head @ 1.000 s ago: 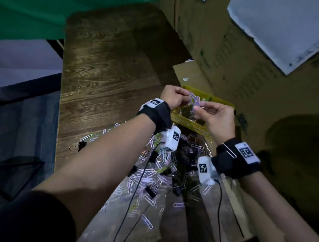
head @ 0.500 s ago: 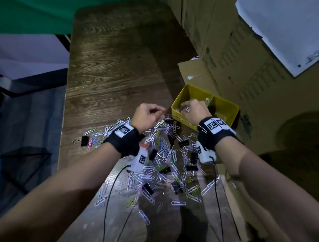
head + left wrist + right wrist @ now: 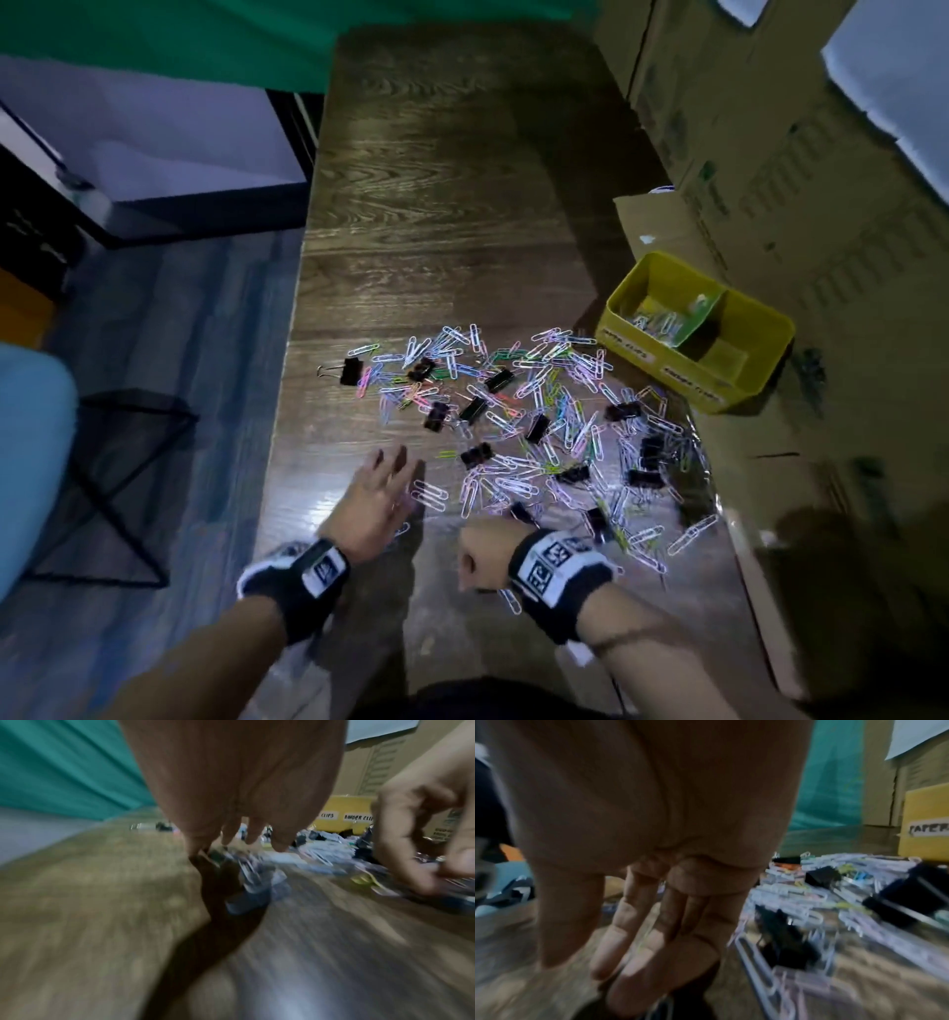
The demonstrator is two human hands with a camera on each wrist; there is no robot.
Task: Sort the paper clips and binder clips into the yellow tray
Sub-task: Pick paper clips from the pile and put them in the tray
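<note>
Many coloured paper clips [image 3: 539,411] and several black binder clips [image 3: 536,427] lie scattered on the wooden table [image 3: 436,231]. The yellow two-part tray [image 3: 642,354] stands at the pile's far right, with paper clips in its left part. Its labels show in the wrist views, on the tray [image 3: 342,809] and the tray [image 3: 926,821]. My left hand [image 3: 393,462] hovers with straight fingers at the pile's near left edge, holding nothing. My right hand [image 3: 480,557] is curled down at the near edge. In the blurred left wrist view the right hand [image 3: 434,880] pinches a paper clip on the table.
Cardboard boxes [image 3: 770,205] wall off the table's right side behind the tray. One binder clip [image 3: 350,371] lies apart at the pile's left. The table's left edge drops to the floor, where a black wire stand [image 3: 128,462] sits.
Both hands have drawn back from the tray to the pile's near edge. The left hand has opened; the right hand has left the tray and come down on the clips.
</note>
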